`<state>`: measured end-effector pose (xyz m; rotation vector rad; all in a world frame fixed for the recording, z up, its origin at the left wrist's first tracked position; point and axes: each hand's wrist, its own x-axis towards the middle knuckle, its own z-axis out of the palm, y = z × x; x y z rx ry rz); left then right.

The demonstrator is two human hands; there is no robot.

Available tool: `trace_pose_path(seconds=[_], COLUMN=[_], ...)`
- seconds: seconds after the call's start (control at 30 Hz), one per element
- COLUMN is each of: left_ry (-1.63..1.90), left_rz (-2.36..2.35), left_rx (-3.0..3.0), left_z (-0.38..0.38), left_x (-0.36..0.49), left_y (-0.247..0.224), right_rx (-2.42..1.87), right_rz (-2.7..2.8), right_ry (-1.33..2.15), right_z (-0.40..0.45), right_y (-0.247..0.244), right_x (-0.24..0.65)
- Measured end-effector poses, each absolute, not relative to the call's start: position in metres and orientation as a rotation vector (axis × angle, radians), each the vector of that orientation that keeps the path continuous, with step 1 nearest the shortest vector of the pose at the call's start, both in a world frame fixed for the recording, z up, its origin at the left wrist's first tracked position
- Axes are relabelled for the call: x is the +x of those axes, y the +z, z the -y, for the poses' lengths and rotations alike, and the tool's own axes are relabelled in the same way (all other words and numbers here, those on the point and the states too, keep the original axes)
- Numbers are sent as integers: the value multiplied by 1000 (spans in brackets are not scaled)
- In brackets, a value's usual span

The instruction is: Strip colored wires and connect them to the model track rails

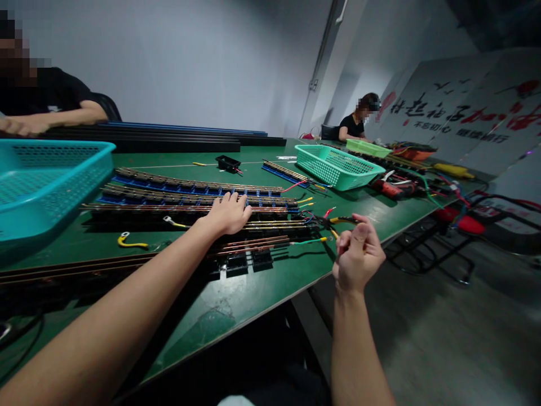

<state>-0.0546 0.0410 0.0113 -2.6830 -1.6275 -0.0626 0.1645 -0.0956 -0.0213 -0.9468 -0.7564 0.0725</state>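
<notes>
- Slender, brass-toned rods (270,201) line the glossy green tabletop (304,269).
- Left hand (229,214) lies palm-down over them, fingers slightly spread.
- Right hand (359,254), by the near edge, grips pliers (343,220).

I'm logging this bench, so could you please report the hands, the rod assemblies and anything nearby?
Left hand resting on rod assemblies. Right hand holding pliers near their wired ends. Yellow lead apart from both hands.

Wall (477,76) | small characters (437,127): "不忘初心 继续前行" | large calligraphy (457,111): not clearly legible
</notes>
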Motion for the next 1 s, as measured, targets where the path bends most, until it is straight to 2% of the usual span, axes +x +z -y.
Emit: trace_pose_path(seconds=[0.23, 0.43, 0.57, 0.83, 1.0], left_ry=[-50, -57, -48, -63, -72], left_rz=[1626, 1612, 1621, 1629, 1609], left_rx=[-2677, -2667, -2663, -2668, -2664], left_z=[-42, -43, -42, -39, -40], left_x=[-55, -55, -54, -54, -54], left_y=[10, 9, 10, 11, 10], right_rx=[-991, -1119, -1202, -1186, -1189], right_rz=[989, 1237, 1343, 784, 743], right_ry=[-39, 91, 8, -367, -479], right_z=[104, 109, 110, 90, 84], right_y=[-29, -22, -26, -30, -28], right_x=[174, 172, 168, 153, 156])
